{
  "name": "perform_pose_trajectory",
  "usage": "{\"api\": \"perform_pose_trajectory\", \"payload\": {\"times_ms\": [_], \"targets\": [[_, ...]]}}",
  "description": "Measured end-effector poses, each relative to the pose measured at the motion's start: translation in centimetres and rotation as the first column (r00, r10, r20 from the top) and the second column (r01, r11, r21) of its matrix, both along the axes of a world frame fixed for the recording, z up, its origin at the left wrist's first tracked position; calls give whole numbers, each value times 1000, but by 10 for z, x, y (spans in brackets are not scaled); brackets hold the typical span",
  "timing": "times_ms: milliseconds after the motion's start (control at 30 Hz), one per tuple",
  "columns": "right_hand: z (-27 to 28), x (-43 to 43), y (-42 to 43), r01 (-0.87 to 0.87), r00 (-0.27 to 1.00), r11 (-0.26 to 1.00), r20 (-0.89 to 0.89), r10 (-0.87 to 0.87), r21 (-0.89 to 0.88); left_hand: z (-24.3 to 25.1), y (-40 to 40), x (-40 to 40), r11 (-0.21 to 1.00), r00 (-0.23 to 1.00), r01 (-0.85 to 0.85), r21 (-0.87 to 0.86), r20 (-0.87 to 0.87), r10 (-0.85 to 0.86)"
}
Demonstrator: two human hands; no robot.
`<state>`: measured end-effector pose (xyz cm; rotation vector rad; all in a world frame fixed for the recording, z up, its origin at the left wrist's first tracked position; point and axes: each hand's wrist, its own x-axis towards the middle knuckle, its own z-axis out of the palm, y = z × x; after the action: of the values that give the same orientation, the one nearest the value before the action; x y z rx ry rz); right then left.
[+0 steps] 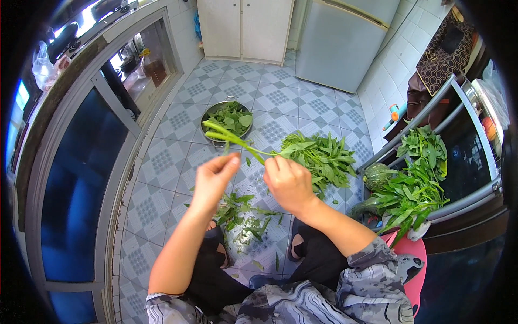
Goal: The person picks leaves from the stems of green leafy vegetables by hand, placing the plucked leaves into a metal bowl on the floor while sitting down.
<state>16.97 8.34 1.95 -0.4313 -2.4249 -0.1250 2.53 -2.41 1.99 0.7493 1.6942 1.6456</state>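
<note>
My right hand (pixel 288 180) is closed around several long green stems of a leafy vegetable (pixel 220 131), likely water spinach. The stems point up and left, and one leaf (pixel 298 149) trails over the knuckles. To the left, my left hand (pixel 216 178) pinches a small blurred green piece (pixel 226 149) between thumb and fingers, just below the stems. Beyond the hands, a metal colander (pixel 205 126) with two handles holds picked leaves (pixel 232 117). A large bunch of leafy greens (pixel 327 160) lies on the floor beyond my right hand. Leaf scraps (pixel 238 218) are scattered between my feet.
At right, a metal-framed rack (pixel 471 204) stands by more greens (pixel 412 190) and a green squash (pixel 376 176). A pink plastic seat or stool (pixel 419 279) shows beside me. A refrigerator (pixel 338 44) and a white cabinet (pixel 243 30) stand ahead; a framed glass door (pixel 77 194) is left.
</note>
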Motion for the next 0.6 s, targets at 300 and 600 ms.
{"api": "perform_pose_trajectory", "payload": {"times_ms": [300,600], "targets": [[-5,-21,-29,-4,1000,982,-11,6,191,4,8,15,972,968,-145,187,229,101],[12,-8,1,-446,893,-236,-445,-59,-863,9,-7,-2,948,981,-108,299,189,52]]}}
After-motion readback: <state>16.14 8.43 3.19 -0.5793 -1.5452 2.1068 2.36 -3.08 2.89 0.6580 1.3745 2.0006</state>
